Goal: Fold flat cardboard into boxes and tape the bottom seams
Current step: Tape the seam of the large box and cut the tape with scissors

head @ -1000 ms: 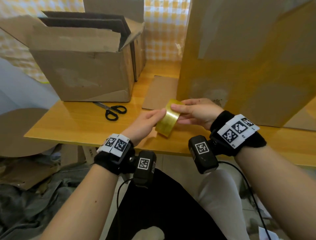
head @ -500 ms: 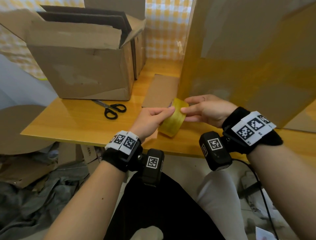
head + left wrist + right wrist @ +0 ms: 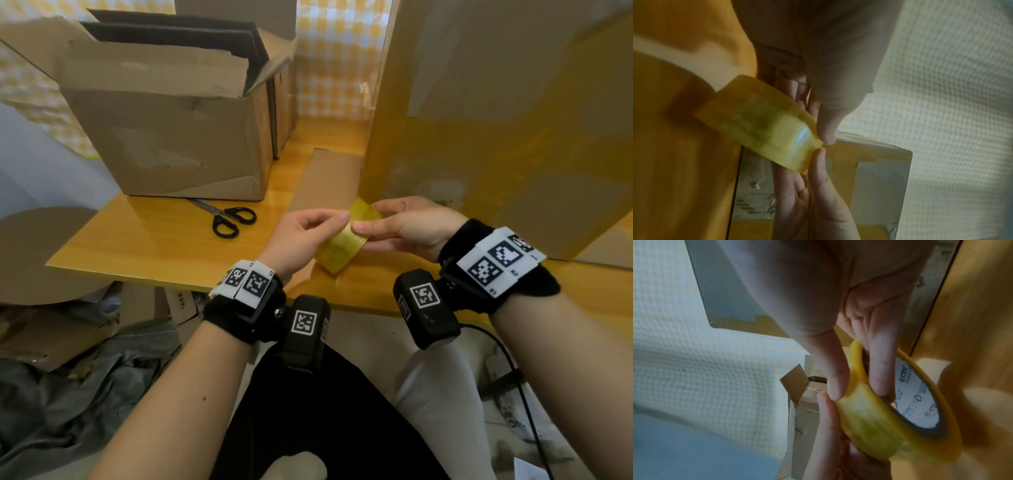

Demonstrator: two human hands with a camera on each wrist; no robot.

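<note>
Nearest the camera, at the centre of the head view, both hands meet over the front edge of the wooden counter point(image 3: 144, 236). The right hand point(image 3: 411, 228) grips a roll of yellow tape point(image 3: 342, 246): its thumb presses the outer band while its fingers point(image 3: 878, 363) curl through the core, clamped on the roll. The left hand point(image 3: 301, 240) pinches the band at the roll's upper edge between thumb and forefinger, tip to tip with the right thumb. The roll is tilted and sits just above the counter; whether it touches the wood cannot be told.

Left of the hands, black-handled scissors point(image 3: 226, 217) lie flat on the counter, blades pointing to the upper left. Just behind the hands a flat piece of cardboard point(image 3: 325, 181) lies on the counter. At the right of the frame a tall cardboard box point(image 3: 496, 120), with broad strips of yellowish tape on its face, stands close behind the right hand. In the upper left an open brown box point(image 3: 178, 144) stands with its flaps up and dark sheets upright inside. A yellow-checked backdrop point(image 3: 329, 61) fills the gap between the boxes at top centre.
</note>
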